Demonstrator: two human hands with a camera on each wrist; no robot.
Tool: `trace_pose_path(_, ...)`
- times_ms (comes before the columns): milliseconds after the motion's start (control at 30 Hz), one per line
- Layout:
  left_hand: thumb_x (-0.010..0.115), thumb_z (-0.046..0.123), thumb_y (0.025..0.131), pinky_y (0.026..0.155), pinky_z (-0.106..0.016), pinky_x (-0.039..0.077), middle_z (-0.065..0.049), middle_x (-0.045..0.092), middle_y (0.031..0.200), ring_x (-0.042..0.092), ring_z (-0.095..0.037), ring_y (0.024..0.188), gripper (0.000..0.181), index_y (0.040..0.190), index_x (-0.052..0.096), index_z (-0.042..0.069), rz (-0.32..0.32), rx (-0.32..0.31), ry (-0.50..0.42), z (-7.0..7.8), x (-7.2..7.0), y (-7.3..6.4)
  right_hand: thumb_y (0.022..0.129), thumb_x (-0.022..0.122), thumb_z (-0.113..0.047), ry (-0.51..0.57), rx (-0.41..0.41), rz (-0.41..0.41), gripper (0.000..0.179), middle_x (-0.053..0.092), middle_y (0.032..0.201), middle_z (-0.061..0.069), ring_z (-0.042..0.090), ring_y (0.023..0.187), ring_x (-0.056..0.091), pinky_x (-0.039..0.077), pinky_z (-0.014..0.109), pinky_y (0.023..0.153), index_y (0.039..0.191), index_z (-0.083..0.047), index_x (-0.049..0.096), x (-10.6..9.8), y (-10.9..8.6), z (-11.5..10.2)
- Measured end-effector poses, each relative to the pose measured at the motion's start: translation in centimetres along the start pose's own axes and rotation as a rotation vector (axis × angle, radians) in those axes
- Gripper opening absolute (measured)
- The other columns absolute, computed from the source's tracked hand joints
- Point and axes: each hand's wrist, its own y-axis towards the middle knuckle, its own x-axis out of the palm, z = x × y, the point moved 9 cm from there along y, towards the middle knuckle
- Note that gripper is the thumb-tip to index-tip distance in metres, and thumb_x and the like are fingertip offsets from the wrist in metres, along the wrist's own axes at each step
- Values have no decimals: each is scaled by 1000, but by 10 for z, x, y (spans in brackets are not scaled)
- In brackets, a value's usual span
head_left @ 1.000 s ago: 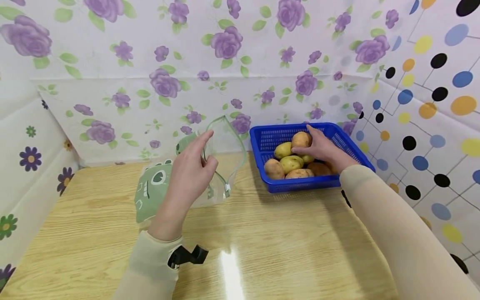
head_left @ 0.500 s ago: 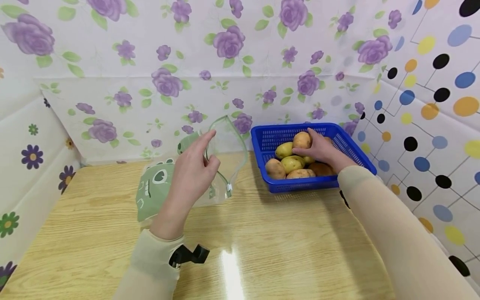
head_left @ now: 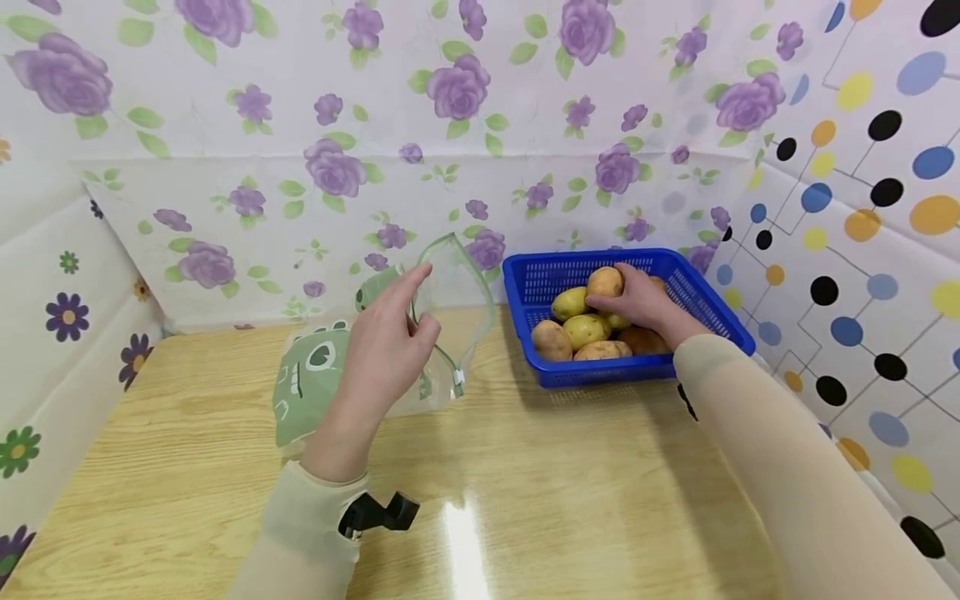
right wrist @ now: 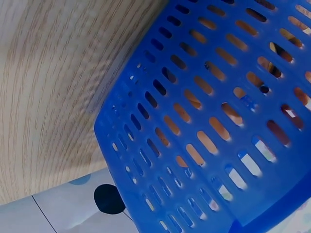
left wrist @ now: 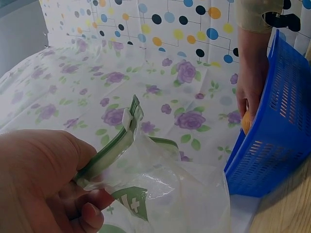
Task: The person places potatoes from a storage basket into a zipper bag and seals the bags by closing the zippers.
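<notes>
"What's above the bare left hand (head_left: 384,354) and right hand (head_left: 637,298)?"
"Plain beige sleeves (head_left: 802,458), cuffs (head_left: 708,360) slightly greyer."
"And fixed there?"
"A black, angular, block-ended mount (head_left: 375,512) on the left; a similar piece (left wrist: 285,21) on the right."

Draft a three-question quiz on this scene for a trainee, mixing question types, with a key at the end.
1. Fill in the blank: In the head view, the right hand reaches into the blue basket and grips a ____.
2. True or false: The clear bag is zipped fully shut.
3. Multiple choice: Which view is mostly filled by the slotted side of the blue basket?
A) head
B) left wrist
C) right wrist

Key:
1. potato
2. False; its mouth stands open, with the left hand pinching the edge.
3. C
</notes>
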Motion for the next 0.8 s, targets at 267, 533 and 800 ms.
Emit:
trace_pose_path(267,58,0,95,62,-41,44,-13,61,156,52,-19,62,69,162,56,10,0,-12,-7,-1,0,0,103,75,-53,13,1,64,96,51,152,29,48,132,56,48,65,109,171,-1,31,-9,-8,-6)
trace_pose_path(533,59,3,95,66,-41,45,-13,58,160,55,-20,65,68,163,56,11,-18,-21,7,-3,4,0,100,78,-55,76,-11,88,99,53,155,24,44,133,57,48,65,110,173,-8,31,-15,-20,-9)
trace_pose_path(800,59,2,96,65,-41,45,-12,57,162,55,-20,64,69,163,55,12,-12,-17,-4,-2,3,-1,96,78,-62,97,-78,97,109,53,158,23,41,134,60,52,62,108,176,-9,26,-23,-33,-27)
